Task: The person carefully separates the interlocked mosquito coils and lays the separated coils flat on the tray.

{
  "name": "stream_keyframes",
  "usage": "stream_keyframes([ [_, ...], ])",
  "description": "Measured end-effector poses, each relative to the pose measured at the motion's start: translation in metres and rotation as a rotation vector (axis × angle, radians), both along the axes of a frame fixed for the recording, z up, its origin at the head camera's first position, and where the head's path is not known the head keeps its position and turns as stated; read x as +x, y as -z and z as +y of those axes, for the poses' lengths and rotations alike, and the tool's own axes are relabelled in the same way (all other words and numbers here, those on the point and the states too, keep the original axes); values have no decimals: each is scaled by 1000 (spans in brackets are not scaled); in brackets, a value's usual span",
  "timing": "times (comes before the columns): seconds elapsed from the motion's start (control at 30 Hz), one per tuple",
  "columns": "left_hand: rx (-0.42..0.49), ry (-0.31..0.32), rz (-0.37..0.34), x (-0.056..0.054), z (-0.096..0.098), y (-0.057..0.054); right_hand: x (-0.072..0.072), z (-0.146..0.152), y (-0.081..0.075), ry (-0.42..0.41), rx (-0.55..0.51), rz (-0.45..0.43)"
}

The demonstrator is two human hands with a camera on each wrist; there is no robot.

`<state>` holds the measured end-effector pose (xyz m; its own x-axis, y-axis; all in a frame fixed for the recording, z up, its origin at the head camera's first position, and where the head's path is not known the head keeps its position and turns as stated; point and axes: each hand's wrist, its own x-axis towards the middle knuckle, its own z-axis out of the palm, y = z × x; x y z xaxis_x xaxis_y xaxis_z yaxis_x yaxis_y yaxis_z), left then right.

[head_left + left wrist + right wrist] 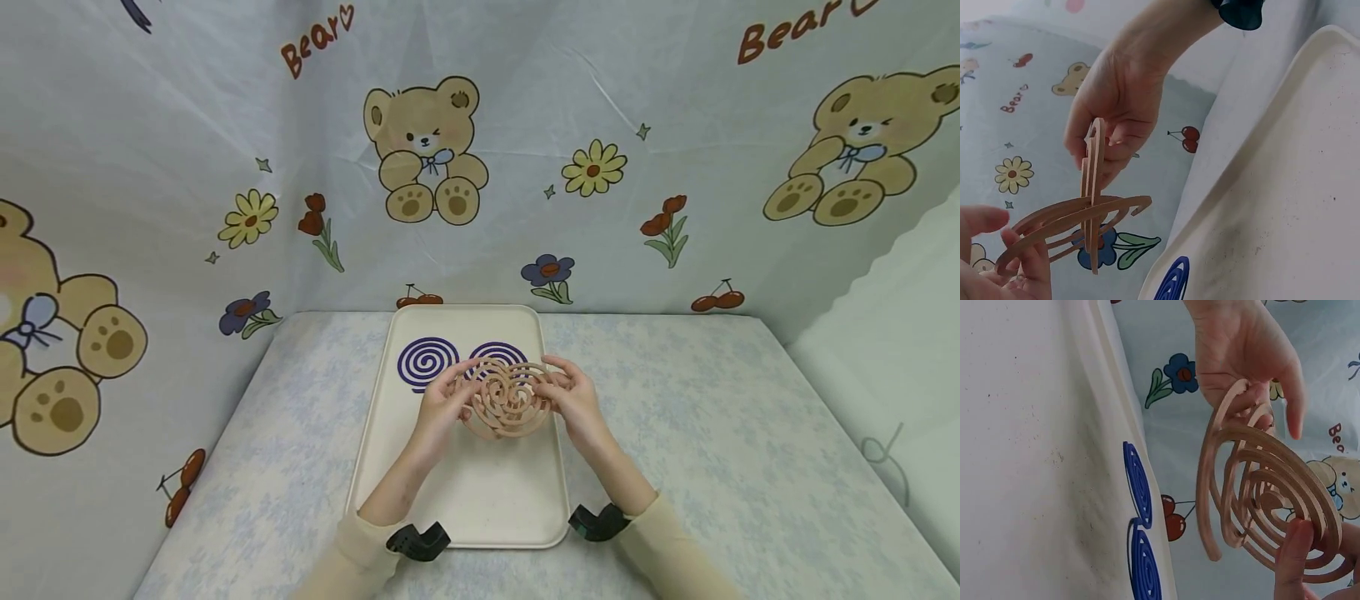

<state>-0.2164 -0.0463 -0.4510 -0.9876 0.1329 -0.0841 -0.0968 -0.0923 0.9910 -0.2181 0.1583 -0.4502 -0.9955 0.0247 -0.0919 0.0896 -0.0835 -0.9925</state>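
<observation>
Two brown mosquito coils [508, 433] are held up above the tray, interlaced with each other. My left hand [438, 408] pinches their left side, thumb in front of the strands. On the opposite side, my right hand [579, 407] grips the other edge between thumb and fingers. Seen in the right wrist view, one spiral [1271, 441] crosses the other at an angle, their rings threaded through each other. In the left wrist view the coils [1095, 181] show nearly edge-on between both hands.
A cream tray [487, 500] lies lengthwise on the pale blue patterned table [675, 433]. At its far end rest two dark blue spiral coils [426, 362], the right one partly covered by my hands' work. Behind stands a bear-print cloth [517, 233].
</observation>
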Motion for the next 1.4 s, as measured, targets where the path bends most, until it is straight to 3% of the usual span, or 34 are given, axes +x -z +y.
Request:
stream_keyframes([
  [0.17, -140, -17, 1, -1, -1, 5, -3, 9, -3, -77, 66, 16],
  [0.57, -262, 113, 83, -6, -10, 6, -8, 15, 2, -235, 175, 43],
  [0.9, -333, 46, 72, -8, -8, 12, -11, 10, 8, -257, 222, 66],
  [1.1, -306, 95, 118, -11, -14, 9, -12, 15, 10, -220, 185, 73],
  [1.4, -181, 91, 169, -13, -23, 2, -11, 18, 6, -190, 75, 57],
])
